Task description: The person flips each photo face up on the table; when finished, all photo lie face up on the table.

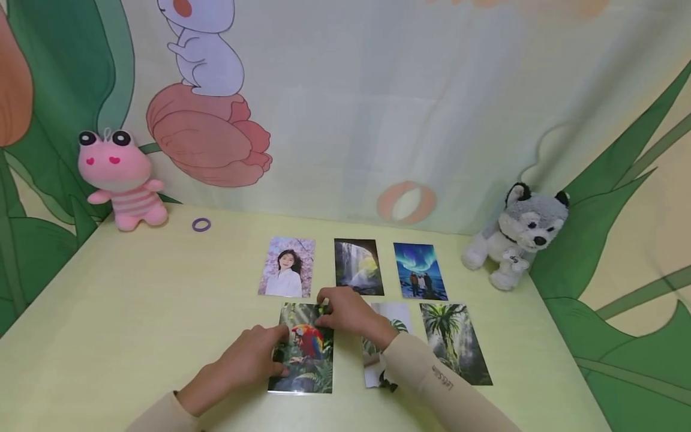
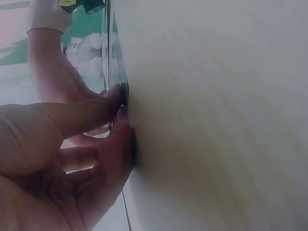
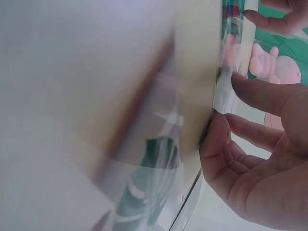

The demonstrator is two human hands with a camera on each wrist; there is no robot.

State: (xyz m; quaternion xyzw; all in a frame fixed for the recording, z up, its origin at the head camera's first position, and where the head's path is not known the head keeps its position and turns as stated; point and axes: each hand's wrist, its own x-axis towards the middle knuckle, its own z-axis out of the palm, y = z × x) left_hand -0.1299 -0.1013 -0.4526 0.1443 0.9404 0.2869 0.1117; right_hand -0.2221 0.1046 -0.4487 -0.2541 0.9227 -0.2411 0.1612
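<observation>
A glossy photo of a red parrot among green leaves (image 1: 310, 369) lies at the front middle of the table, nearest to both hands. My left hand (image 1: 243, 360) holds its left edge, thumb lower and forefinger higher. At the upper right corner, my right hand (image 1: 351, 312) grips the photo with thumb and curled forefinger. The right wrist and sleeve pass over a photo of a leafy plant on white (image 1: 372, 372) and hide part of it. Beside that is a photo of a palm-like tree (image 1: 450, 336).
Behind lie photos of a person in white (image 1: 283, 279), a waterfall (image 1: 356, 270) and an aurora (image 1: 420, 270). A purple ring (image 1: 201, 225) and a pink plush toy (image 1: 126, 186) are at the back left, a grey plush dog (image 1: 518, 234) at the back right, before a printed curtain (image 1: 324, 120).
</observation>
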